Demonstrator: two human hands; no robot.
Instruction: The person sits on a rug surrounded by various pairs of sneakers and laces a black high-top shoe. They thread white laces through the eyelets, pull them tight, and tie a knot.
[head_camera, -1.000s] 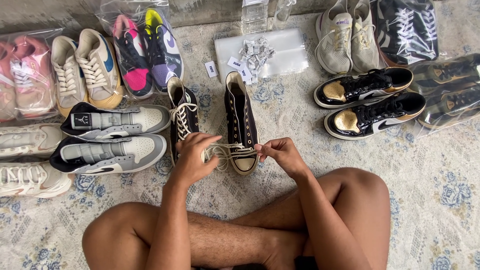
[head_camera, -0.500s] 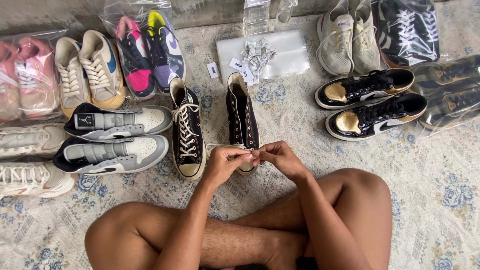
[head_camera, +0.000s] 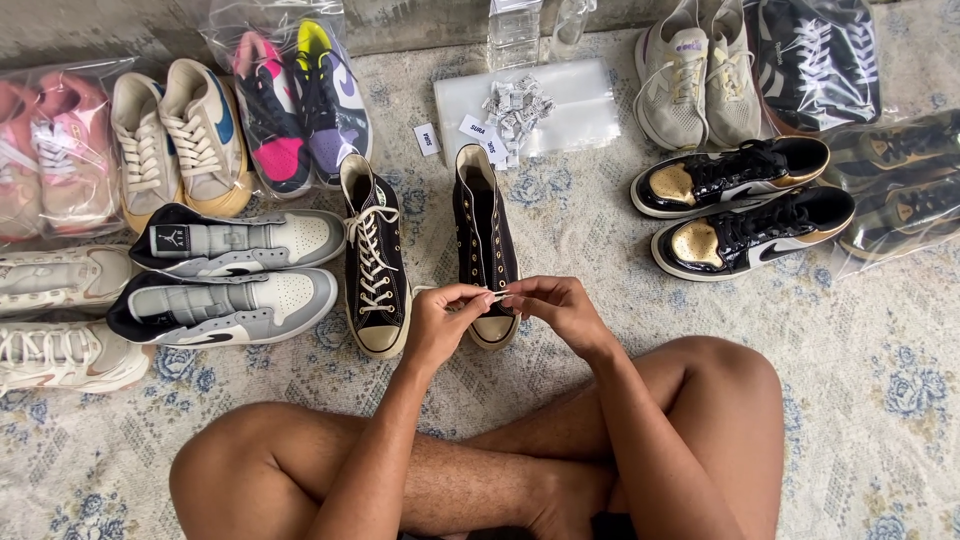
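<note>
My left hand (head_camera: 445, 322) and my right hand (head_camera: 553, 307) meet over the toe of an unlaced black high-top sneaker (head_camera: 480, 240). Both pinch the tip of a cream shoelace (head_camera: 498, 295) between thumb and fingers. Its laced twin (head_camera: 372, 262) lies just to the left, toe toward me. My crossed bare legs (head_camera: 520, 450) fill the bottom of the view.
Grey-and-white sneakers (head_camera: 225, 270) lie at left, black-and-gold ones (head_camera: 745, 205) at right. Bagged pairs (head_camera: 290, 100) and beige pairs line the back. A clear plastic bag (head_camera: 590, 105) with small paper tags sits behind the high-tops on a floral rug (head_camera: 880, 350).
My left hand has come off the laced shoe and moved right to meet my right hand at the unlaced shoe's toe, where both now pinch the lace end.
</note>
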